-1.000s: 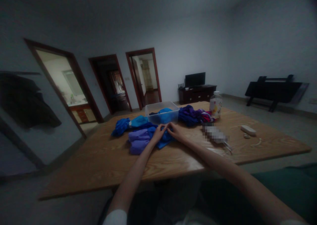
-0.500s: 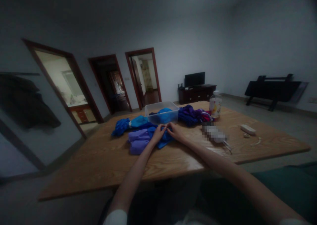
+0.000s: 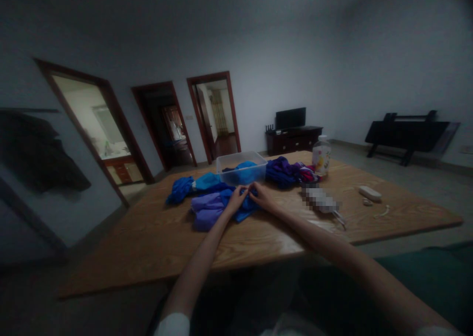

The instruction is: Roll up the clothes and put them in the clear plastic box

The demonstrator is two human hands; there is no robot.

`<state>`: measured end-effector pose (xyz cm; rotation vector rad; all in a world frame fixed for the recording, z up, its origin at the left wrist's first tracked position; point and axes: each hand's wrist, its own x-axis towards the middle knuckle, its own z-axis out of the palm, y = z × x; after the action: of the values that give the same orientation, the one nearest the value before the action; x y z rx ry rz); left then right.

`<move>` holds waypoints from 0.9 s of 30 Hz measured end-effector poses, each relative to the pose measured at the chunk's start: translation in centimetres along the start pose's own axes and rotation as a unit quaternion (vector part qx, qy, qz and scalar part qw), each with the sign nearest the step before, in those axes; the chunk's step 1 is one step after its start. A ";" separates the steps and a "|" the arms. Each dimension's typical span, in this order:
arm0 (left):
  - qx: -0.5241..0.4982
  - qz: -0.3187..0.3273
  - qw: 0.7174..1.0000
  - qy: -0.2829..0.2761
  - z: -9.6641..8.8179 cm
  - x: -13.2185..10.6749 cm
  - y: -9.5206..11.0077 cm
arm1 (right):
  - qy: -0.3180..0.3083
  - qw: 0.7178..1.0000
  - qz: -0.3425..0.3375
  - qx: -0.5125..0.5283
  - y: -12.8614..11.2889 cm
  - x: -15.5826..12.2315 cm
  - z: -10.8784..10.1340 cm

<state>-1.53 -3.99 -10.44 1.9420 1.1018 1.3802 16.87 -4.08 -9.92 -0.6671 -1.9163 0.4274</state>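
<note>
My left hand (image 3: pixel 237 198) and my right hand (image 3: pixel 261 196) meet over a blue piece of cloth (image 3: pixel 246 213) on the table, just in front of a clear plastic box (image 3: pixel 242 177). The fingers of both hands are bent and pinched onto the fabric, their tips close together. Part of the cloth is hidden under my hands. Left of it lies a folded purple cloth (image 3: pixel 207 213). Behind that, a bright blue bundle of cloth (image 3: pixel 186 188) stretches to the left. More blue fabric sits inside the box.
Dark blue and purple clothing (image 3: pixel 283 172) is heaped right of the box, beside a clear bottle (image 3: pixel 322 158). A pixelated pale object (image 3: pixel 321 200) with a cord and a white case (image 3: pixel 370 193) lie on the right of the wooden table (image 3: pixel 155 247).
</note>
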 end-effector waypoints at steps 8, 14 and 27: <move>0.024 0.003 1.000 0.002 -0.1 0.1 -0.2 | -0.010 1.000 0.014 -0.009 0.2 -0.1 0.2; 0.037 0.016 0.999 -0.002 -0.1 0.1 -0.5 | -0.011 1.000 0.002 -0.016 0.1 -0.1 0.1; 0.040 0.009 0.999 0.000 -0.1 0.1 -0.2 | -0.009 1.000 0.007 -0.020 0.3 -0.1 0.2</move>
<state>-1.66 -3.79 -10.53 2.0122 1.1598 1.3654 16.83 -3.87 -10.26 -0.7062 -1.9426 0.4068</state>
